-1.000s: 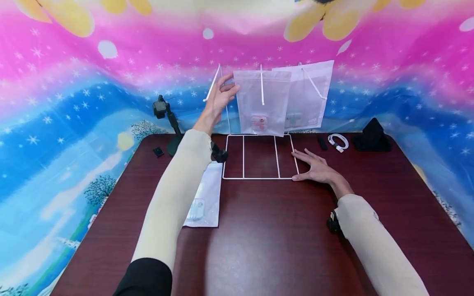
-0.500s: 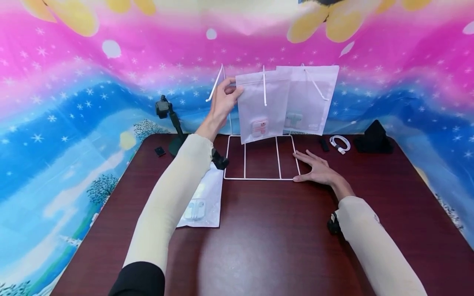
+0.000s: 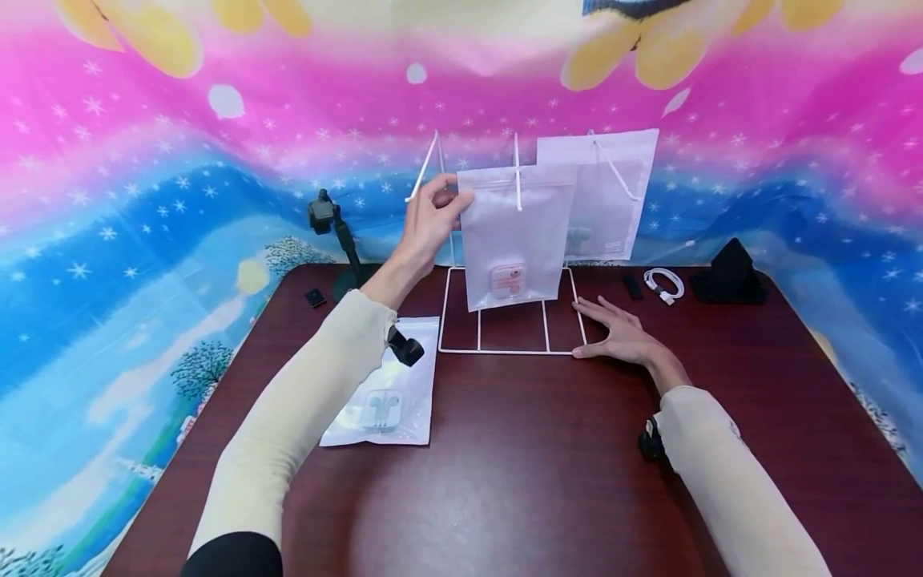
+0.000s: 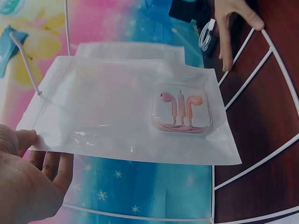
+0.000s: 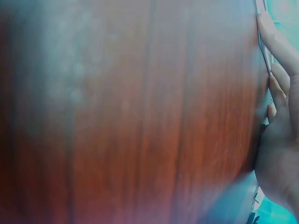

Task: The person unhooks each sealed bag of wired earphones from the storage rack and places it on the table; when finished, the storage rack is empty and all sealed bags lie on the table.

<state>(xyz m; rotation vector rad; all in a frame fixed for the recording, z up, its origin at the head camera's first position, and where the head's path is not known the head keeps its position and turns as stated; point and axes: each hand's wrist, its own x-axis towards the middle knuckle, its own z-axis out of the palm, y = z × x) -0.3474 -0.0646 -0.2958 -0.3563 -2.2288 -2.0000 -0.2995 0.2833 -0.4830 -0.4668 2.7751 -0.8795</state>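
Note:
My left hand pinches the upper left edge of a translucent white zip bag with pink earphones in a clear case. The middle prong of a white wire rack meets the bag's top; whether it passes through cannot be told. Behind, to the right, another white bag hangs on the right prong. The left prong carries nothing. My right hand rests with fingers spread on the rack base's right side; in the right wrist view the hand shows at the edge.
A third bag with white earphones lies on the table, left of the rack. A black stand and a small black piece are at the back left. At the back right are a coiled white cable and a black holder.
My left hand has moved down and towards me with the pinched bag, which hangs lower over the rack base. My right hand stays on the rack.

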